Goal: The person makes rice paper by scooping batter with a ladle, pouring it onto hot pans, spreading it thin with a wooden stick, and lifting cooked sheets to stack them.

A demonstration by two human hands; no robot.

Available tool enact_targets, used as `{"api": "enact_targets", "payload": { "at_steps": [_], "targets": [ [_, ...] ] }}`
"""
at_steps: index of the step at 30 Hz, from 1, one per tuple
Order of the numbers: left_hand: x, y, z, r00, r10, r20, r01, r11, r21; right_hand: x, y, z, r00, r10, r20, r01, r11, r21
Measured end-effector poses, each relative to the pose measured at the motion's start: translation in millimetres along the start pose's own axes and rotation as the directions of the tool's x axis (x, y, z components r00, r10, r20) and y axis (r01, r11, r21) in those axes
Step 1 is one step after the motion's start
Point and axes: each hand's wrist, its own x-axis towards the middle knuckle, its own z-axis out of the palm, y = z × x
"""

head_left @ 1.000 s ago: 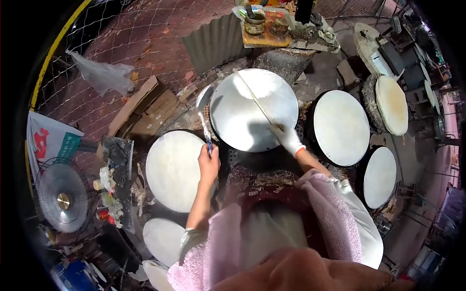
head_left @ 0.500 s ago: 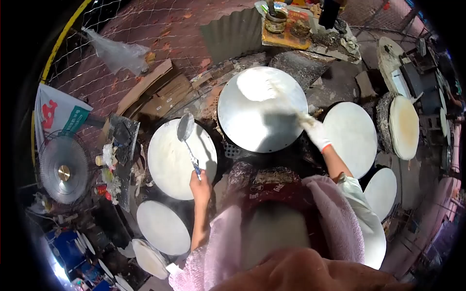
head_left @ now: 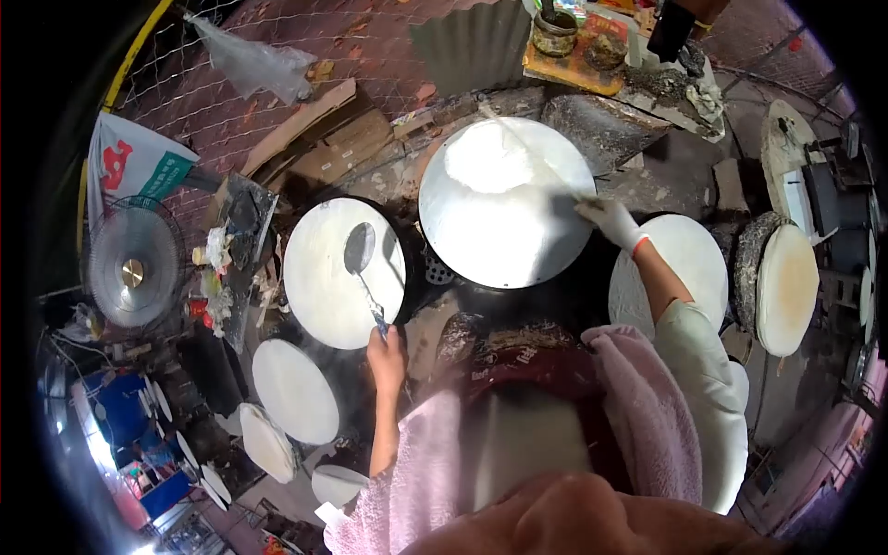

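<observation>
My left hand (head_left: 387,359) is closed on the handle of a metal ladle (head_left: 367,287). The ladle's bowl is over a round griddle covered with a pale layer (head_left: 319,277) at the left. My right hand (head_left: 612,222), in a white glove with an orange cuff, grips one end of a thin pale stick (head_left: 529,153). The stick lies slantwise over the central round metal plate (head_left: 481,245), its far end near the plate's upper left edge. Bright light and a hand shadow fall on this plate, so any coating there is hard to tell.
Right of centre is another pale round griddle (head_left: 680,268), then a disc with a browned middle (head_left: 788,289). More pale discs (head_left: 296,390) sit lower left. A fan (head_left: 132,271) and cardboard (head_left: 333,148) are at left. A jar (head_left: 555,35) stands on a board behind.
The view has turned, shifting the side griddles. The ladle has moved left, over the left griddle. My right hand and the stick have swung rightward relative to the central plate.
</observation>
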Motion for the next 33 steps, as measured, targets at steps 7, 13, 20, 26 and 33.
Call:
{"api": "enact_targets", "payload": {
  "at_steps": [7, 13, 20, 26, 33],
  "targets": [
    [-12.3, -21.0, 11.6, 0.993, -0.122, 0.001, 0.122, 0.992, -0.044, -11.6, -12.7, 19.4, 0.979, 0.073, 0.193, -0.042, 0.986, -0.161],
    [-18.2, -8.9, 10.4, 0.984, -0.175, 0.013, 0.175, 0.984, 0.013, 30.2, -20.7, -9.3, 0.972, 0.004, 0.237, 0.022, 0.994, -0.107],
    [-23.3, 2.5, 9.2, 0.994, -0.107, -0.009, 0.107, 0.984, 0.142, 16.7, -39.1, -16.5, 0.913, -0.058, 0.404, 0.125, 0.982, -0.142],
    [46.4, 1.2, 31.0, 0.998, 0.070, 0.006, -0.069, 0.977, 0.201, 55.3, -46.6, -16.8, 0.869, 0.215, 0.447, -0.150, 0.973, -0.176],
    [111.0, 19.9, 74.2, 0.965, 0.236, 0.114, -0.261, 0.891, 0.372, 21.9, -27.2, -40.5, 0.930, -0.010, 0.368, 0.011, 1.000, -0.002]
  ]
}}
